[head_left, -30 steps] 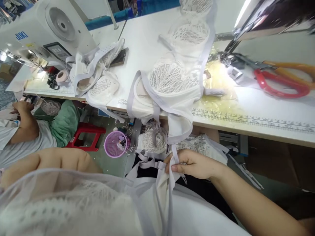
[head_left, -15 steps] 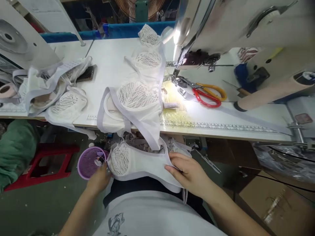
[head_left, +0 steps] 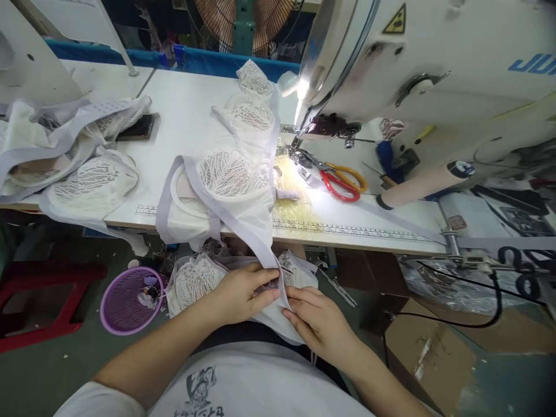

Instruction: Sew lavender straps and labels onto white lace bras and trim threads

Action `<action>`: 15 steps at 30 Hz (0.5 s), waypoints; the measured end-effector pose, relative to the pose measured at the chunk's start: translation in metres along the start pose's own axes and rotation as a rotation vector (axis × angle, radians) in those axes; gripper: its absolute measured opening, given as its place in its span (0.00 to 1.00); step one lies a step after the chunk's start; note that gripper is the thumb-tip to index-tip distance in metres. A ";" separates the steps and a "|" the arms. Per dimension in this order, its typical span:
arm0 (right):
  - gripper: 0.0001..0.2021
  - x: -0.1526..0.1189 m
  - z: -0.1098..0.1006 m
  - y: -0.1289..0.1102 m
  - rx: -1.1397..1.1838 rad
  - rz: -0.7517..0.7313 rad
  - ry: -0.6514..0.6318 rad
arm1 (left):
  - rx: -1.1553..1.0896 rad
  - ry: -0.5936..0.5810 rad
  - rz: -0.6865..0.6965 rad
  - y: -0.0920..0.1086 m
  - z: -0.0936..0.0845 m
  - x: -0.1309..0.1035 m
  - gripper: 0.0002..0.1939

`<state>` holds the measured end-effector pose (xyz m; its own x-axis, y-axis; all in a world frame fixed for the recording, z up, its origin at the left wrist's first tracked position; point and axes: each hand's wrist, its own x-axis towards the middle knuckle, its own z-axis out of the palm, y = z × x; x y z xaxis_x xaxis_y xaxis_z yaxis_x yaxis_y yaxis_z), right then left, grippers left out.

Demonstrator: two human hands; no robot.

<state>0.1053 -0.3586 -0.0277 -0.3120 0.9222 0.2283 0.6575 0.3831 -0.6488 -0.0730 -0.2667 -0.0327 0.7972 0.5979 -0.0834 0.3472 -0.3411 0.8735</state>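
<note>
A white lace bra (head_left: 195, 278) lies across my lap, below the table edge. My left hand (head_left: 245, 292) pinches its lilac edge band between thumb and fingers. Close beside it, my right hand (head_left: 315, 315) grips the same band from the right, with the fingertips of both hands almost meeting. Another white lace bra (head_left: 234, 174) is spread on the table, and its band hangs over the edge down to my hands. My left forearm covers part of the bra in my lap.
A sewing machine (head_left: 417, 69) stands at the right, with red-and-orange scissors (head_left: 341, 180) under its head. More bras (head_left: 91, 179) and a phone (head_left: 138, 127) lie on the left. Below are a purple basket (head_left: 130, 301) and a red stool (head_left: 47, 301).
My left hand has moved right from the lace cup to the edge band beside my right hand. The view has swung to the right.
</note>
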 end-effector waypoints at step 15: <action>0.12 0.031 -0.066 0.020 -0.014 0.220 -0.189 | -0.481 0.190 -0.113 0.004 0.011 -0.011 0.12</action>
<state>0.1540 -0.3191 0.0141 -0.2820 0.9577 -0.0571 0.7325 0.1765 -0.6575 -0.0750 -0.2821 -0.0338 0.6491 0.7477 -0.1402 0.1246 0.0773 0.9892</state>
